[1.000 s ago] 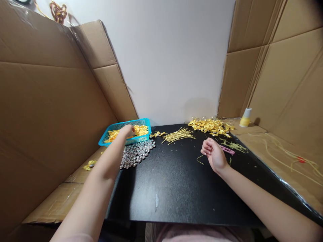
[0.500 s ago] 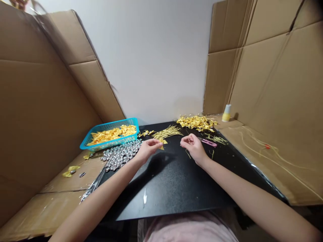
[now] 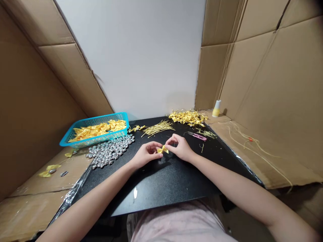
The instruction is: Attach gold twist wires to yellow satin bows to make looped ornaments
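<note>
My left hand (image 3: pixel 147 154) pinches one side of a small yellow ribbon bow (image 3: pixel 163 150) above the black table (image 3: pixel 151 188). On the bow's other side, my right hand (image 3: pixel 180 147) has thumb and forefinger closed at its upper right edge; whether a thread or needle is between those fingertips is too small to tell. Beyond the hands lies a bundle of gold twist ties (image 3: pixel 158 127). Silver beads (image 3: pixel 109 150) are spread left of my left hand. Pink-handled thread snips (image 3: pixel 198 136) lie behind my right hand, beside yellow thread scraps (image 3: pixel 207 133).
A blue basket (image 3: pixel 66 141) holding yellow bows stands at the back left. Finished-looking bows with beads (image 3: pixel 188 117) are heaped at the back. A thread cone (image 3: pixel 216 108) stands on cardboard at right. Cardboard walls (image 3: pixel 272 84) rise on both sides.
My right hand has come leftward to the bow and now meets it opposite my left hand. The bow has turned to show both loops. The whole view has shifted slightly.
</note>
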`<control>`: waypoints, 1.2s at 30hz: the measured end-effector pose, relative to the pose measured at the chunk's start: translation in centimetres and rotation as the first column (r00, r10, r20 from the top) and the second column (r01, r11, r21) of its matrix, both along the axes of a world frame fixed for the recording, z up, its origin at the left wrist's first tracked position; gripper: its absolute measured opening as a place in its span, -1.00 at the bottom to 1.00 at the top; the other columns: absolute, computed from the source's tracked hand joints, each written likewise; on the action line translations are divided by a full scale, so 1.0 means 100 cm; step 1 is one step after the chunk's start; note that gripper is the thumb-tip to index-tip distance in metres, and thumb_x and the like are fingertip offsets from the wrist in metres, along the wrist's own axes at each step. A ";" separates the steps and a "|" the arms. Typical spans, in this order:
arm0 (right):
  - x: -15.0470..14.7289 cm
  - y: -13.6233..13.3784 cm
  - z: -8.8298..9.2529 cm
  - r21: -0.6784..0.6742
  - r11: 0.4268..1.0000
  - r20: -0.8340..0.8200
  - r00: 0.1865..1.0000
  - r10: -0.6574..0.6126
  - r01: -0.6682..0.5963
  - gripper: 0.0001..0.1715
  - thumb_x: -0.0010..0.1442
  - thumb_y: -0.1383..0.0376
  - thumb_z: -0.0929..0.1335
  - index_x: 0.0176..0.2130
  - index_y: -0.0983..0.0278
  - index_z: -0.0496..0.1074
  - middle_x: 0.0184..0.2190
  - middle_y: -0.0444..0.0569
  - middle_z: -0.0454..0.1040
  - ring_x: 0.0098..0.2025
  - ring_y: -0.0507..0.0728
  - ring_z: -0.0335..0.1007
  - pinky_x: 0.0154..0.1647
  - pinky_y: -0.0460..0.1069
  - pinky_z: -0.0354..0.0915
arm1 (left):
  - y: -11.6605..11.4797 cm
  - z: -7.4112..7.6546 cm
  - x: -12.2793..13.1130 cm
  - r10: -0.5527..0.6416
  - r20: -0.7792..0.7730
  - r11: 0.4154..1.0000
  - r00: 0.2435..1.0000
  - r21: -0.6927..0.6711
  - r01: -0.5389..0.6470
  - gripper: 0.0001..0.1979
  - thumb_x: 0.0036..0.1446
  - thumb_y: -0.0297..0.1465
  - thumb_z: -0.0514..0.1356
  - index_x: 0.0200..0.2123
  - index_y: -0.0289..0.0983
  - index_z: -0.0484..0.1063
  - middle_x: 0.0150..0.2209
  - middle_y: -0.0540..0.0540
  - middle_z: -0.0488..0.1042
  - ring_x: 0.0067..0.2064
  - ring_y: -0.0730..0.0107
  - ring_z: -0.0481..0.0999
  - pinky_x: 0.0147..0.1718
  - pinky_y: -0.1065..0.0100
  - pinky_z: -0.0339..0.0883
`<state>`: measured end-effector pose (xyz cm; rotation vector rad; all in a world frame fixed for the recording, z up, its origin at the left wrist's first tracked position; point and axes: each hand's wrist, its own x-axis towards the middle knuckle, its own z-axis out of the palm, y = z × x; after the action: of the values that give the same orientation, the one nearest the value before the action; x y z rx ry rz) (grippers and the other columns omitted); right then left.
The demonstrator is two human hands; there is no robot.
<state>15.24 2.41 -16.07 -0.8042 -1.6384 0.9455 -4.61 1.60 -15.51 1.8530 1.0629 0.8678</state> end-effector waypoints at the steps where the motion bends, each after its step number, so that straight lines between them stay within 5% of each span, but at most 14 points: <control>1: -0.001 0.001 -0.001 -0.049 0.999 -0.046 0.999 -0.005 0.003 -0.65 -0.03 0.23 0.43 -0.52 0.19 0.14 -0.46 -0.12 0.53 -0.43 0.08 0.42 -0.29 0.04 0.35 | -0.001 0.000 0.000 0.022 -0.006 0.999 1.000 0.047 -0.022 -0.60 -0.02 -0.19 0.30 -0.15 -0.30 0.46 -0.34 -0.11 0.56 -0.40 0.39 0.48 -0.40 0.37 0.34; 8: -0.003 0.004 -0.005 -0.184 0.983 -0.133 0.991 -0.018 -0.007 -0.42 -0.15 0.15 0.48 -0.54 0.18 -0.03 -0.53 -0.15 0.51 -0.52 0.02 0.30 -0.43 -0.03 0.28 | -0.007 0.007 0.001 0.116 -0.128 0.920 0.985 0.387 -0.058 -0.86 0.13 -0.30 0.20 -0.31 -0.22 0.50 -0.32 -0.09 0.54 -0.35 0.36 0.41 -0.35 0.35 0.25; 18: -0.003 0.001 -0.007 -0.113 0.994 -0.059 0.998 -0.008 0.002 -0.60 -0.07 0.23 0.41 -0.54 0.19 0.05 -0.51 -0.16 0.48 -0.51 0.01 0.30 -0.40 -0.03 0.27 | -0.004 0.006 0.000 0.089 -0.309 0.907 0.947 0.419 0.052 -0.87 0.13 -0.31 0.20 -0.36 -0.25 0.42 -0.37 -0.05 0.50 -0.36 0.38 0.40 -0.35 0.38 0.25; 22: -0.002 -0.001 -0.006 -0.002 0.998 0.036 0.998 -0.057 0.057 -0.77 -0.02 0.28 0.36 -0.51 0.20 0.17 -0.48 -0.13 0.46 -0.43 0.06 0.35 -0.32 0.00 0.29 | -0.004 0.004 0.001 0.070 -0.357 0.921 0.932 0.382 0.077 -0.85 0.16 -0.29 0.17 -0.37 -0.26 0.39 -0.41 -0.01 0.45 -0.42 0.43 0.35 -0.40 0.40 0.22; 25: 0.003 -0.005 0.002 0.199 0.977 0.155 0.981 -0.113 0.081 -0.83 -0.01 0.40 0.34 -0.48 0.20 0.22 -0.36 -0.07 0.51 -0.32 0.10 0.34 -0.24 0.03 0.26 | -0.004 0.004 0.002 0.054 -0.383 0.927 0.922 0.363 0.097 -0.84 0.17 -0.29 0.14 -0.38 -0.26 0.38 -0.41 -0.01 0.43 -0.41 0.43 0.35 -0.40 0.40 0.21; 29: 0.011 -0.008 0.012 0.518 0.845 0.417 0.901 -0.115 -0.132 -0.76 0.04 0.52 0.28 -0.48 0.20 0.21 -0.32 -0.09 0.56 -0.18 0.14 0.33 -0.10 0.06 0.18 | -0.003 0.004 0.002 0.034 -0.400 0.928 0.916 0.352 0.119 -0.82 0.18 -0.27 0.13 -0.39 -0.25 0.36 -0.43 0.00 0.40 -0.41 0.41 0.34 -0.40 0.40 0.20; 32: 0.013 -0.006 0.013 0.592 0.764 0.564 0.809 -0.164 -0.258 -0.76 0.08 0.56 0.26 -0.41 0.21 0.30 -0.35 -0.10 0.54 -0.15 0.13 0.32 -0.05 0.06 0.11 | -0.003 0.003 0.002 0.027 -0.402 0.927 0.915 0.353 0.127 -0.83 0.19 -0.28 0.12 -0.39 -0.25 0.35 -0.43 0.00 0.39 -0.40 0.41 0.34 -0.39 0.40 0.20; 36: 0.013 -0.003 0.009 0.598 0.758 0.624 0.744 -0.238 -0.258 -0.79 0.11 0.53 0.28 -0.41 0.23 0.30 -0.39 -0.10 0.51 -0.18 0.13 0.30 -0.07 0.06 0.06 | -0.003 0.002 0.002 0.018 -0.405 0.920 0.914 0.364 0.143 -0.84 0.20 -0.30 0.11 -0.38 -0.25 0.35 -0.42 0.00 0.40 -0.39 0.40 0.34 -0.38 0.40 0.21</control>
<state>16.51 2.09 -15.18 -0.6513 -2.4072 -0.0329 -4.38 1.26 -15.29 2.4673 1.1226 0.7081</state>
